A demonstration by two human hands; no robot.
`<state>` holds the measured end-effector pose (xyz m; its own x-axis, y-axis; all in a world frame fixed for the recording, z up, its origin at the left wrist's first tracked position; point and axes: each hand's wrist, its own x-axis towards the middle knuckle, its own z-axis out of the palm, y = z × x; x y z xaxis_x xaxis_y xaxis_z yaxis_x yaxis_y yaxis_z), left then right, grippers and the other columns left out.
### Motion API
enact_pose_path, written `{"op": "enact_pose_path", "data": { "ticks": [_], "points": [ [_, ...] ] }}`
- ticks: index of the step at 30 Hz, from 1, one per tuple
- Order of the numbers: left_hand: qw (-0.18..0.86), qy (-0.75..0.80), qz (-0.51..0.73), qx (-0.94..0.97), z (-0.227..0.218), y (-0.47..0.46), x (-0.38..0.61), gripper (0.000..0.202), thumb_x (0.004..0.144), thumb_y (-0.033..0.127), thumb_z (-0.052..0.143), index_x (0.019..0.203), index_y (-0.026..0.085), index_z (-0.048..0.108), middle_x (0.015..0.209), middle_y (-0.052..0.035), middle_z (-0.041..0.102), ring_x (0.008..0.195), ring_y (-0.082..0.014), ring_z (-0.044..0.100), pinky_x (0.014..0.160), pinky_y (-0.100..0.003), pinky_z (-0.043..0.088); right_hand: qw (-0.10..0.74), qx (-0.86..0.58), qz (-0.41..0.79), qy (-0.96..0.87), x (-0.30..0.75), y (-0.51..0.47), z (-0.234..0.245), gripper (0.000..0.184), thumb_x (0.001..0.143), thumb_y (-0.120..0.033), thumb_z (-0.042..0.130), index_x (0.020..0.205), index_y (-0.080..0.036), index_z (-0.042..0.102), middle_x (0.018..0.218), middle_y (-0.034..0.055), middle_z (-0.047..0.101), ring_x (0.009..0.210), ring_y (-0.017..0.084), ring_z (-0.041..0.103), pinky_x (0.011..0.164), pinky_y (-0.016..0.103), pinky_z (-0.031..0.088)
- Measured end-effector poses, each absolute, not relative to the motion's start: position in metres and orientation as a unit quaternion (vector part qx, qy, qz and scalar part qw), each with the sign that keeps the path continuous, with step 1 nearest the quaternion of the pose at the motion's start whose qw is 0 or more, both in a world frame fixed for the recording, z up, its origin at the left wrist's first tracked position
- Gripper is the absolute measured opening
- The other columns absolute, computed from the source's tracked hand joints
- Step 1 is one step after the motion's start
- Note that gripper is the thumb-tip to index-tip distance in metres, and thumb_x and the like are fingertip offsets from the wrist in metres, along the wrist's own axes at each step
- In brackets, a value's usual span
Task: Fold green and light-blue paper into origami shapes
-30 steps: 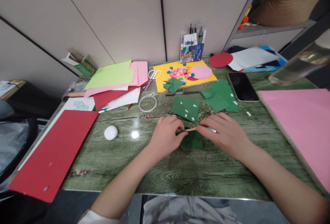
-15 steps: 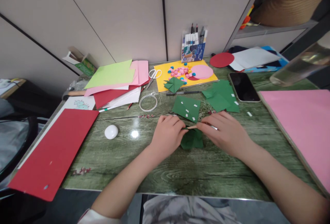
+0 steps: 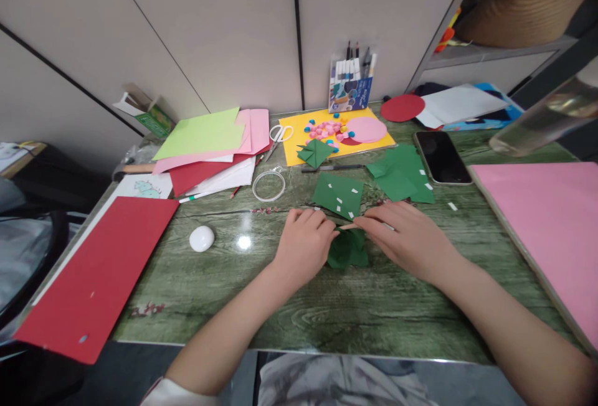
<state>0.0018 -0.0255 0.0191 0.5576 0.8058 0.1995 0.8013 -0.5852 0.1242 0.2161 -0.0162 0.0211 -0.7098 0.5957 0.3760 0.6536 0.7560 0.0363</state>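
Observation:
My left hand (image 3: 306,241) is closed, fingertips pressed together at the upper left edge of a folded piece of green paper (image 3: 348,253). From the right, my right hand (image 3: 404,238) pinches a thin tan stick (image 3: 347,226) that crosses the top of this paper towards my left fingertips. A pale end of the stick shows past my right fingers. The exact contact under the fingers is hidden. Just behind the hands lies a green paper square (image 3: 337,194) with several small white pieces on it. More green sheets (image 3: 399,172) overlap to its right.
Pink balls (image 3: 322,131) and a folded green paper shape (image 3: 315,154) rest on yellow paper (image 3: 292,144). White scissors (image 3: 281,134), a tape-like ring (image 3: 268,186), a phone (image 3: 443,157), a white round object (image 3: 202,239), red card (image 3: 105,269) and pink board (image 3: 542,219) surround the hands.
My right fingers have shifted slightly and straightened along the stick. My left hand stays almost in place, and the green paper beneath has barely moved.

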Motion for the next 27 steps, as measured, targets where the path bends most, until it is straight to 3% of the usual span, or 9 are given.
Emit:
{"op": "enact_pose_path", "data": {
  "ticks": [6,27],
  "points": [
    [-0.01,0.453,0.121,0.883,0.0175,-0.0251,0.0018,0.02,0.092,0.025,0.043,0.082,0.017,0.058,0.082,-0.0033,0.06,0.085,-0.0206,0.051,0.075,-0.036,0.031,0.171,-0.349,-0.073,-0.919,0.2163,-0.0157,0.0226,0.021,0.091,-0.015,0.041,0.099,-0.016,0.06,0.09,0.0073,0.064,0.083,0.02,0.054,0.072,0.032,0.036],
    [-0.059,0.462,0.103,0.879,0.0091,-0.0264,0.0036,0.02,0.092,0.024,0.043,0.082,0.016,0.058,0.08,-0.004,0.058,0.082,-0.0217,0.052,0.073,-0.036,0.031,0.158,-0.344,-0.092,-0.921,0.2141,-0.0141,0.0183,0.02,0.09,-0.015,0.045,0.103,-0.015,0.061,0.09,0.0064,0.064,0.081,0.02,0.051,0.073,0.032,0.035]
  ]
}}
